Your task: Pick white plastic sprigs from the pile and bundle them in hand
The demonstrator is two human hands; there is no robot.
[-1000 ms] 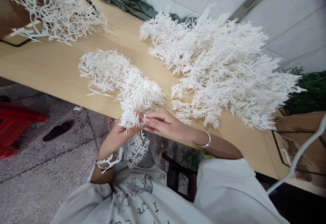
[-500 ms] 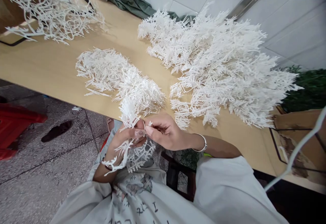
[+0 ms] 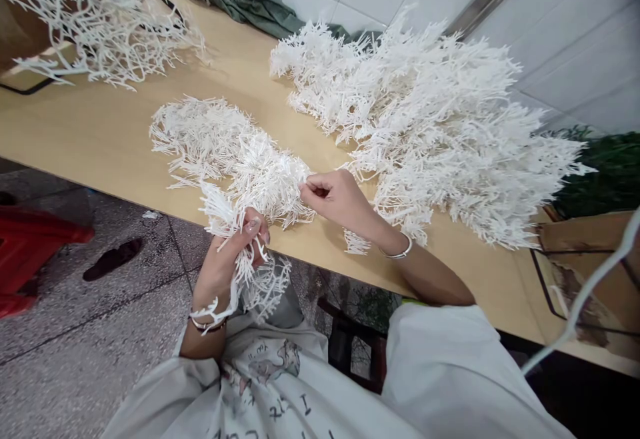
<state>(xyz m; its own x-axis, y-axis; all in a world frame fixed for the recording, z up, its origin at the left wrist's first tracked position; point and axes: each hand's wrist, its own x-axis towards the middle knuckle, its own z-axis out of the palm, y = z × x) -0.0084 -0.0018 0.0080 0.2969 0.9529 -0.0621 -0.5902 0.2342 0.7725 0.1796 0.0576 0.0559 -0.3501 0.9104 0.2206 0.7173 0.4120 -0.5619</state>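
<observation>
Low over my lap, at the table's front edge, my left hand is closed around a white plastic branch. Its brushy tip sticks out above the fist and forked twigs hang below. My right hand reaches over the table with thumb and fingers pinched together at the right edge of a small pile of white plastic sprigs. The fingertips meet the sprigs there, and any single piece between them is hard to make out. A much larger heap of white branched sprigs lies behind and right of this hand.
Coarser white branches lie at the table's far left. A dark green cloth runs along the tiled wall. At right are a cardboard box, greenery and a white cable. A red stool stands on the floor.
My right hand has left my left hand and moved up to the small pile's edge. My left hand, still holding the branch, has shifted slightly left.
</observation>
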